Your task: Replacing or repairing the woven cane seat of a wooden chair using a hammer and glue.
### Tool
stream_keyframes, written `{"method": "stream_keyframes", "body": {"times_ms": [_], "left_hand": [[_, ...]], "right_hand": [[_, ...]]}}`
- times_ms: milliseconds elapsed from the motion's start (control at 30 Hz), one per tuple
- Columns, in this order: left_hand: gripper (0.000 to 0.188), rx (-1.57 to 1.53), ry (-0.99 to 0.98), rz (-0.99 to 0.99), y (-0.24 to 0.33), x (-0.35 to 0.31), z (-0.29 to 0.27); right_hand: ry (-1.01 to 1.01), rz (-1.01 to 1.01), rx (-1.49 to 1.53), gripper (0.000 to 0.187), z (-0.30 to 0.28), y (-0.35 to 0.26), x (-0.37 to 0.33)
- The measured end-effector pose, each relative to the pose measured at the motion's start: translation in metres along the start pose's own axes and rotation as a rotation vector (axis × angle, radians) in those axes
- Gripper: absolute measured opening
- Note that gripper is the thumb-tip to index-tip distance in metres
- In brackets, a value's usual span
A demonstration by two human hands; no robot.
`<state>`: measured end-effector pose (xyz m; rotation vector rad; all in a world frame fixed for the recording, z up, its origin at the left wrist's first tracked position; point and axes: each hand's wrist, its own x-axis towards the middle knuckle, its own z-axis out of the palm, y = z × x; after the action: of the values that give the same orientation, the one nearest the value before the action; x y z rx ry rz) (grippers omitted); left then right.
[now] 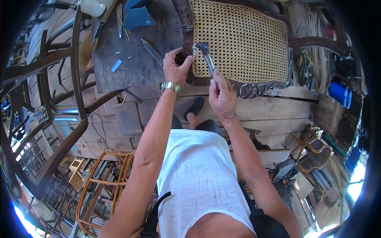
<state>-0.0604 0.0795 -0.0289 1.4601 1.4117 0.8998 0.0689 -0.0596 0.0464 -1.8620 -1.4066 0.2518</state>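
Note:
A carved dark wooden chair frame (254, 90) with a woven cane panel (238, 39) lies on the worn work table (137, 73). My right hand (223, 97) grips a hammer (208, 59) by its metal shaft. The hammer's dark head is over the panel's left edge, close to the frame's side rail. With curled fingers and thumb, my left hand (176, 70) holds that rail just left of the hammer head. Whether a small piece is pinched there is hidden. Left of this hand a pointed knife blade (151, 50) lies on the table.
Dark blue torn sheets (138, 19), a small pale-blue piece (116, 65) and a thin blade (119, 23) lie on the table. A broom (85, 53) is at its left edge. Dark chair frames (79, 79) stand left, a rattan frame (91, 180) lower left. A blue container (340, 95) is at right.

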Motion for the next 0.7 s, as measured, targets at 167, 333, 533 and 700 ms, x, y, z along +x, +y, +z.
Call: {"method": "stream_keyframes", "body": {"times_ms": [167,333,533,700], "left_hand": [[0.051,0.046,-0.002,0.005,-0.003,-0.001,-0.003],[0.051,0.013,-0.021,-0.014,0.006,0.002,-0.002],[0.045,0.08,-0.036,0.061,-0.006,-0.007,-0.007],[0.038,-0.183,-0.194,-0.134,-0.016,-0.003,-0.03]], "right_hand": [[-0.067,0.028,-0.082,0.045,0.014,0.015,-0.008],[0.067,-0.032,0.038,0.041,0.008,0.003,0.002],[-0.047,0.065,-0.015,0.042,-0.007,-0.001,-0.006],[-0.002,0.152,0.099,0.041,-0.061,0.0,-0.041]]}}
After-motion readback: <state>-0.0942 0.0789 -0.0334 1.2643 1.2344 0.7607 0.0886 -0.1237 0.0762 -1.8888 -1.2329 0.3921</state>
